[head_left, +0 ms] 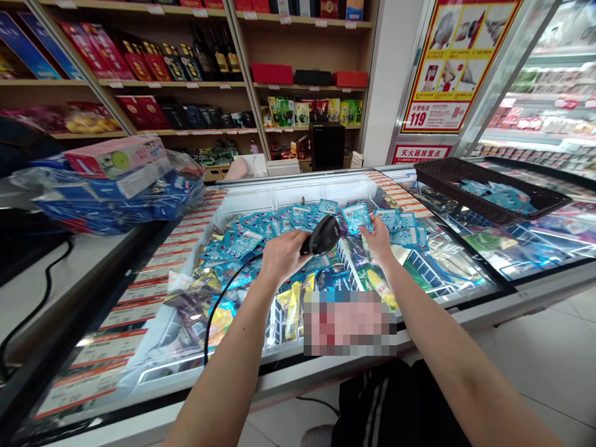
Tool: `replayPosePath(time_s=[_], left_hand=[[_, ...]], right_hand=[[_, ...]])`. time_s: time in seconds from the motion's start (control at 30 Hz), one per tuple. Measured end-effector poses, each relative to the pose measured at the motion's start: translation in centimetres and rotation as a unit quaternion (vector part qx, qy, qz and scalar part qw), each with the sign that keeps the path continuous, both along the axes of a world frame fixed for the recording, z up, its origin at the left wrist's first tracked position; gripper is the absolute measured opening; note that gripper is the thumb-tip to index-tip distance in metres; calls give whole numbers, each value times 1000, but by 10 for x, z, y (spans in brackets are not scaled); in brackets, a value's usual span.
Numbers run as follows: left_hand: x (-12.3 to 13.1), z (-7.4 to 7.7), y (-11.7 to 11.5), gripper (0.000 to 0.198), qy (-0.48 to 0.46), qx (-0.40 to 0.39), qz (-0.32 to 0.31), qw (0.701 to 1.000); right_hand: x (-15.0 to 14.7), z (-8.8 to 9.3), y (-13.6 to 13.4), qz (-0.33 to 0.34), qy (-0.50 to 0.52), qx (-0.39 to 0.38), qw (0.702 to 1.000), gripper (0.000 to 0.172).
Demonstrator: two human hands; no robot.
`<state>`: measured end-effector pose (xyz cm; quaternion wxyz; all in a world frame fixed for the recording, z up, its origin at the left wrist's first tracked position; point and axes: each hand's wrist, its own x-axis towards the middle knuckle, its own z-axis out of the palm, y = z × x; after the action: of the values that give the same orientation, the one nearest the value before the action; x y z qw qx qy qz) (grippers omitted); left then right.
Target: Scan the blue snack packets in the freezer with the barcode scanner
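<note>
Glass-top freezer, blue pkts (many), stocked shelves bhnd

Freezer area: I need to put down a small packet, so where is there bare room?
Bare: the left end of the dark basket, beside its pouches; the pale counter strip between the black cable and the freezer's dark edge. Crowded: around the left hand with its scanner and the right hand with its blue packet, amid strewn packets.
</note>
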<state>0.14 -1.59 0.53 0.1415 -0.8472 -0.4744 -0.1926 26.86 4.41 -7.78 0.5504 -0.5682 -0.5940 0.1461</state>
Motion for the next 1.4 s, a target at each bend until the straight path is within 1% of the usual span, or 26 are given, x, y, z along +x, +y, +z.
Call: replayPosePath(time_s=[0.33, 0.57, 0.73, 0.8, 0.87, 0.97, 1.03, 1.07, 1.13, 1.23, 1.3, 1.4], left_hand=[[0, 0, 0, 31, 0, -2, 1, 1000], [1, 1, -1, 31, -3, -8, 0, 1000], [-1, -2, 2, 31, 3, 1, 9, 1000], [-2, -3, 3, 31, 5, 2, 13, 1000], [-3, -3, 3, 31, 6, 1, 20, 1000], [-3, -3, 3, 30, 8, -1, 33, 999], [-4, -2, 3, 30, 8, -2, 38, 999], [-4, -2, 3, 30, 7, -2, 38, 999], [-6, -2, 4, 31, 3, -1, 34, 999], [-8, -2, 5, 31, -2, 5, 29, 1000], [-10, -3, 6, 31, -4, 9, 27, 1000], [-12, -4, 8, 31, -6, 15, 28, 999]], right_hand=[[0, 1, -1, -4, 1, 7, 1000, 34], [-1, 4, -3, -11, -4, -4, 1000, 36], [-4, 6, -6, -5, -9, -9, 1000, 43], [-6, 8, -10, -38, -35, -24, 998, 46], [-8, 12, -14, -100, -78, -30, 991, 47], [-11, 20, -23, -191, -141, -9, 971, 48], [-13, 24, -28, -224, -163, 0, 961, 47], [-13, 25, -29, -229, -173, 2, 958, 46], [-14, 25, -30, -217, -202, 7, 955, 41], [-12, 18, -25, -153, -271, 6, 950, 33], [-10, 11, -20, -114, -297, -18, 948, 31], [-5, 3, -15, -104, -298, -48, 948, 30]])
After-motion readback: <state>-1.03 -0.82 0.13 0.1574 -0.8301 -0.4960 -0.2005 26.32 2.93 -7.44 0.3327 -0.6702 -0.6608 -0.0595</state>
